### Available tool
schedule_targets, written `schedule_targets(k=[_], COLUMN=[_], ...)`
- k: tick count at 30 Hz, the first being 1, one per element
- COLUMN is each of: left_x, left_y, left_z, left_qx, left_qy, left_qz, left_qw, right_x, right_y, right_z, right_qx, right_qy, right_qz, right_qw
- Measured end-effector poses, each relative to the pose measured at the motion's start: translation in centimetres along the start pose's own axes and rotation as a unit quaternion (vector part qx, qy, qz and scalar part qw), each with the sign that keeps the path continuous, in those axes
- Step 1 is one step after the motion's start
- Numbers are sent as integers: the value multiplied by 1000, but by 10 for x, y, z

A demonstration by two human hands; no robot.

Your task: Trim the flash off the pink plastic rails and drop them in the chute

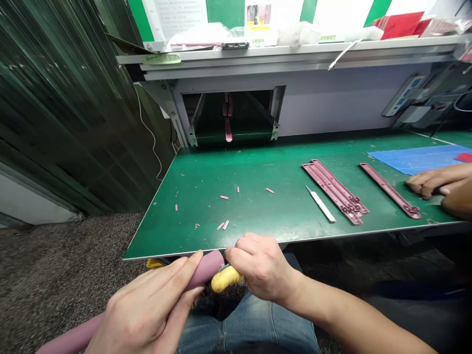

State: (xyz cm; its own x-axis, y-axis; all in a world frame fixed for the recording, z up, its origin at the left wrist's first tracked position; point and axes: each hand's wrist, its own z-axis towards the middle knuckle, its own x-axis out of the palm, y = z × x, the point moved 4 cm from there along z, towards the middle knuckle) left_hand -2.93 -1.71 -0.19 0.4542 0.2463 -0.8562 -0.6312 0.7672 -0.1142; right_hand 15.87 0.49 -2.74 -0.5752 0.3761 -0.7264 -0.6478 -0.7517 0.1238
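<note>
My left hand (143, 305) is wrapped round a long, smooth pink plastic piece (208, 268), which runs from the lower left to a rounded end in front of my lap. At that end my right hand (260, 265) is closed on a thin dark blade (224, 267), only a sliver of which shows between the fingers. The blade's edge lies at or very near the rim of the pink piece; contact is hard to make out. A yellow cover (225, 279), apparently on my right thumb, sits just below the blade.
On the green table (199, 172) lie small pink scraps (225, 225), a white-handled knife (322, 206), ribbed pink parts (334, 191) and a single one (390, 191). A co-worker's hand (438, 182) rests near a blue sheet (416, 156). Behind, a conveyor (254, 125) carries pink parts.
</note>
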Motion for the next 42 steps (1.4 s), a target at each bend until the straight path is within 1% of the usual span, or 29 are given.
schedule_targets(k=[5, 8, 13, 17, 18, 20, 21, 22, 23, 24, 25, 26, 27, 28, 29, 30, 31, 32, 33, 34, 35, 36, 37, 38, 39, 40, 42], left_x=[6, 8, 11, 17, 18, 20, 22, 24, 26, 30, 34, 40, 47, 55, 64, 73, 82, 90, 97, 104, 109, 113, 115, 116, 116, 115, 114], left_y=[-4, -6, -11, -9, -7, -3, 0, 4, 8, 13, 18, 22, 27, 32, 36, 39, 43, 46, 50, 56, 63, 71, 79, 86, 92, 98, 103], left_z=[-2, -2, -1, -3, -3, -5, -5, -5, -4, -2, 0, 4, 9, 15, 22, 29, 37, 43, 48, 49, 47, 43, 38, 32, 27, 23, 17], left_qx=[-69, -99, -130, -156, -163, -176, -185, -202, -229, -262, -303, -346, -387, -419, -437, -441, -432, -413, -390, -370, -360, -357, -354, -346, -332, -315, -278], left_qy=[-8, -8, -7, -8, -7, 2, 15, 30, 39, 39, 28, 1, -41, -91, -133, -158, -168, -165, -154, -145, -143, -142, -140, -135, -130, -127, -127], left_qz=[6, 2, 17, 1, -12, -52, -82, -123, -179, -253, -340, -428, -504, -560, -593, -599, -583, -553, -514, -469, -428, -391, -357, -323, -289, -259, -212], left_qw=[998, 995, 991, 988, 987, 983, 979, 971, 956, 930, 890, 835, 771, 709, 663, 650, 668, 705, 749, 788, 816, 836, 853, 871, 888, 904, 928], right_x=[4, 6, 10, 14, 15, 15, 14, 12, 12, 15, 19, 25, 32, 37, 41, 42, 39, 32, 22, 8, -9, -26, -46, -65, -83, -98, -121], right_y=[-7, -8, -4, -5, -6, -12, -16, -21, -26, -28, -27, -21, -13, -3, 6, 10, 8, -1, -15, -36, -61, -88, -118, -147, -175, -200, -237], right_z=[2, 2, 1, 2, 1, -1, -4, -8, -14, -20, -25, -29, -30, -30, -30, -30, -30, -33, -36, -42, -49, -57, -67, -78, -90, -100, -112], right_qx=[46, 43, 33, 34, 36, 41, 63, 107, 169, 236, 296, 336, 350, 344, 333, 331, 338, 355, 375, 400, 423, 438, 462, 495, 527, 556, 584], right_qy=[-20, -20, -41, -44, -43, -58, -87, -132, -178, -212, -220, -201, -156, -97, -43, -6, 15, 20, 20, 15, 14, 32, 48, 74, 98, 121, 131], right_qz=[-11, -21, -40, -39, -14, 99, 173, 246, 311, 361, 398, 426, 454, 477, 489, 487, 473, 445, 403, 343, 272, 182, 73, -38, -133, -190, -213], right_qw=[999, 999, 998, 998, 998, 993, 979, 954, 918, 877, 840, 816, 805, 803, 805, 809, 814, 822, 835, 849, 864, 880, 883, 865, 834, 800, 772])
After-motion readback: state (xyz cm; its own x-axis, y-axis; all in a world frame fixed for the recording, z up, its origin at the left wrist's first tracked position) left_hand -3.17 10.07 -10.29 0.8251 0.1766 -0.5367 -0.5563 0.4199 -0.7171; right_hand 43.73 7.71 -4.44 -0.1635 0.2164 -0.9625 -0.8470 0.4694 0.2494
